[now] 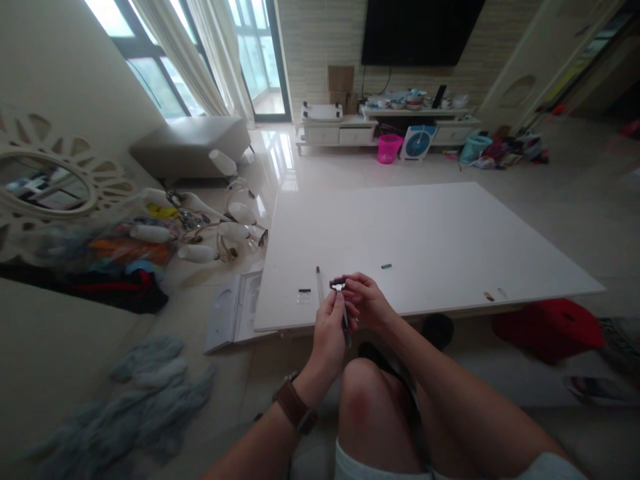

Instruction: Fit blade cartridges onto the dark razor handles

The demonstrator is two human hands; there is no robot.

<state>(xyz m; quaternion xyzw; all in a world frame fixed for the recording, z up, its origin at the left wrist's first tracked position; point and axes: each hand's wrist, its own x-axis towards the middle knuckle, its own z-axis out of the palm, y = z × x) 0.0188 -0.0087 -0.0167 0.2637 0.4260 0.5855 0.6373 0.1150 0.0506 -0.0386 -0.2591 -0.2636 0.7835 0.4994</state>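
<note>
A razor [339,287] with a dark head and a silvery neck is upright in my left hand [329,330], the thumb pressed on its neck and the handle pointing down past the palm. My right hand [367,298] is closed at the right end of the razor's head, fingertips touching it. Left of my hands on the white table [400,227] lie a slim pale stick with a dark tip [320,283] and a small clear piece with a black strip [304,295]. A small dark green bar [387,267] rests farther right.
An open white box [247,303] leans by the table's left edge, near a lamp fixture with white shades [235,230]. Small bits [489,297] lie near the table's right front edge. A red stool-like object [550,330] stands at the right.
</note>
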